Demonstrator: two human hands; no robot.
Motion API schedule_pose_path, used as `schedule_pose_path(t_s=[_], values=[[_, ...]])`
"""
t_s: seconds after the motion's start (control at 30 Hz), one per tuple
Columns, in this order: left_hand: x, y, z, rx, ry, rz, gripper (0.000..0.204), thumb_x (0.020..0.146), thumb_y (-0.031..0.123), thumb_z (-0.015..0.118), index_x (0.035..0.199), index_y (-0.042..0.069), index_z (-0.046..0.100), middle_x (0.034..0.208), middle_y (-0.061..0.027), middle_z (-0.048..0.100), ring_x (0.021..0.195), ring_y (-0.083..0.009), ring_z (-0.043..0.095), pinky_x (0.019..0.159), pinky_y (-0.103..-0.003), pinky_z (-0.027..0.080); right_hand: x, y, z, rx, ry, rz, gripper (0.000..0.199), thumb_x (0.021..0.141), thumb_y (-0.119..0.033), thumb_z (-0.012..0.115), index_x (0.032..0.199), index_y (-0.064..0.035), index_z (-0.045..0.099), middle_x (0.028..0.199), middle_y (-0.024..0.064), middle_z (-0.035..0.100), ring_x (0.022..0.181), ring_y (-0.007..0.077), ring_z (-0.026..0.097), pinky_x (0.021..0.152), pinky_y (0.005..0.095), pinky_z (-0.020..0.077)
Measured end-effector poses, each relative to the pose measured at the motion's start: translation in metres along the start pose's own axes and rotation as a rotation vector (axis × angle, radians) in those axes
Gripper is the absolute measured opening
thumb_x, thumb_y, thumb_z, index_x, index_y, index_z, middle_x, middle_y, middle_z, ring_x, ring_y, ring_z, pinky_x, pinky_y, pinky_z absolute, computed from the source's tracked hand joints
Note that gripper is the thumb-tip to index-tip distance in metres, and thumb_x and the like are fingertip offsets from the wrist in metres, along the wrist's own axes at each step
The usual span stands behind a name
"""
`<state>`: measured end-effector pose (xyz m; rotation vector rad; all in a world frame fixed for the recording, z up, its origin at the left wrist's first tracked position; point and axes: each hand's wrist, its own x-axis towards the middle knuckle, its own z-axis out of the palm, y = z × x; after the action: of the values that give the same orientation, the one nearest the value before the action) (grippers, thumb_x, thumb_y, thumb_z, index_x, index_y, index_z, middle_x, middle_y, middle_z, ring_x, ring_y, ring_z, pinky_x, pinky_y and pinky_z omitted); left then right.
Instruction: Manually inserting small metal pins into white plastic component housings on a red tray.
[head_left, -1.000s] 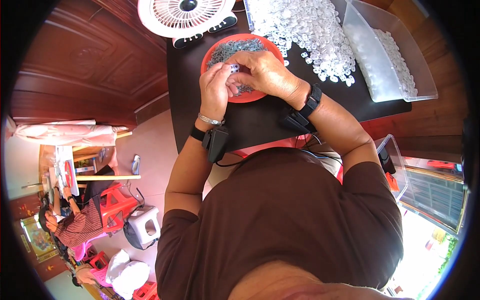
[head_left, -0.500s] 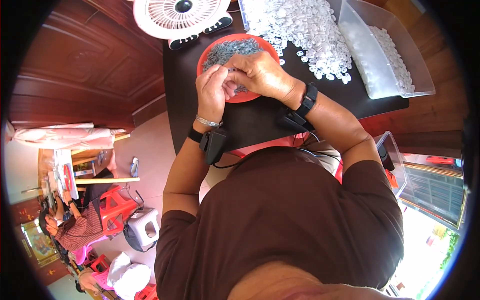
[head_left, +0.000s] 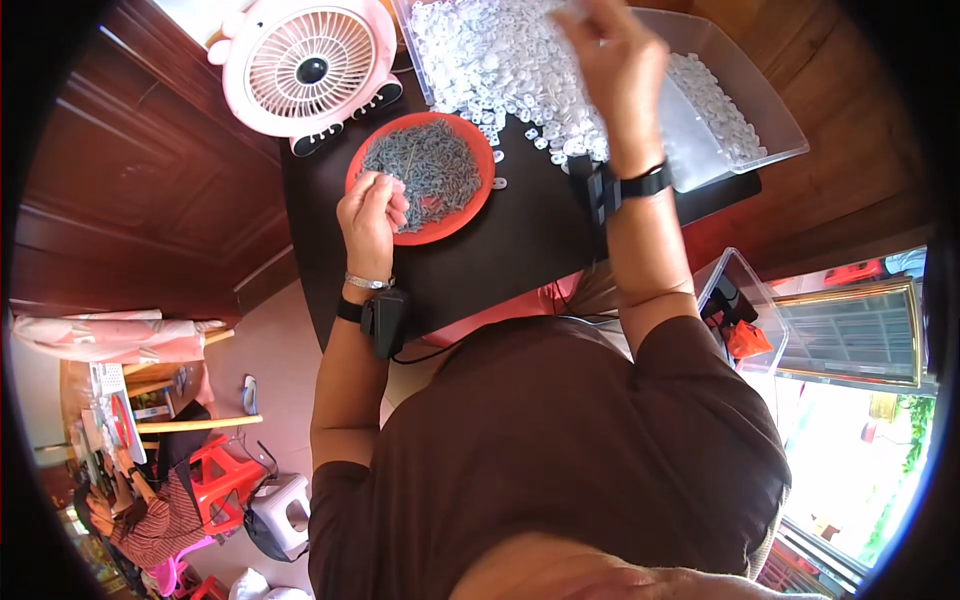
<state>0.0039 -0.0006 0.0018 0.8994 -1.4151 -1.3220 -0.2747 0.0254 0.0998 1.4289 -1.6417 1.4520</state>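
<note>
My left hand point(head_left: 372, 222) is closed, fingers curled in a pinch, over the lower left edge of a round red dish point(head_left: 484, 165). Whatever lies between those fingertips is too small to make out. The dish holds a heap of small grey screw-like pieces point(head_left: 430, 165). My right hand point(head_left: 628, 80) is raised at the far side, above the spread of small white plastic pieces with holes point(head_left: 490, 70) and beside a clear plastic bin point(head_left: 770, 120). Motion smears its fingers, so their grip does not show.
A pink and white fan point(head_left: 312, 70) stands at the far left of the dark table point(head_left: 500, 250). More white pieces fill part of the clear bin. Another clear box point(head_left: 735, 300) sits lower right. At left, a person in a striped top point(head_left: 160, 530) sits near a red stool point(head_left: 222, 480).
My hands, together over the dish before, are now apart. The right has swung far and right towards the white pieces; the left stays by the dish. The view has shifted too.
</note>
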Motion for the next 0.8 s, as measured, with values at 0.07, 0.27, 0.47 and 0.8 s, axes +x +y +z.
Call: schedule_pose_path(t_s=[0.07,0.27,0.47,0.8], values=[[0.002,0.001,0.005,0.0,-0.03,0.001,0.024,0.091,0.021,0.051,0.078,0.003,0.059,0.062,-0.0013,0.055,0.049,-0.0055,0.047,0.045,-0.018,0.034,0.026,-0.014,-0.039,-0.185,-0.003,0.046,0.039,0.075,-0.013,0.067,0.112,-0.0029,0.06,0.108,0.0179,0.062,0.099,0.0346,0.058,0.087,0.0406,0.0461],[0.002,0.0,0.004,0.01,-0.032,0.026,0.023,0.091,0.018,0.052,0.076,0.002,0.059,0.062,-0.0012,0.055,0.05,-0.0054,0.046,0.045,-0.019,0.036,-0.023,0.033,0.005,-0.096,-0.265,-0.144,0.02,0.077,-0.022,0.07,0.093,-0.0101,0.07,0.098,0.0118,0.067,0.092,0.0299,0.061,0.08,0.0361,0.0482],[0.007,-0.004,0.008,0.131,-0.1,-0.051,0.022,0.09,0.016,0.051,0.076,0.001,0.058,0.063,-0.0023,0.055,0.051,-0.0069,0.048,0.047,-0.02,0.038,-0.076,0.046,0.06,0.246,-0.915,0.109,0.024,0.078,-0.024,0.066,0.097,-0.0092,0.069,0.092,0.0117,0.066,0.083,0.0281,0.063,0.075,0.0357,0.0498],[0.003,0.007,0.009,0.139,-0.111,-0.093,0.02,0.089,0.014,0.051,0.076,0.0,0.057,0.063,-0.0016,0.054,0.054,-0.0061,0.046,0.05,-0.021,0.037,-0.094,0.041,0.062,0.047,-0.799,-0.171,0.012,0.08,-0.019,0.062,0.086,-0.0088,0.065,0.085,0.009,0.061,0.079,0.0296,0.061,0.068,0.0383,0.0501]])
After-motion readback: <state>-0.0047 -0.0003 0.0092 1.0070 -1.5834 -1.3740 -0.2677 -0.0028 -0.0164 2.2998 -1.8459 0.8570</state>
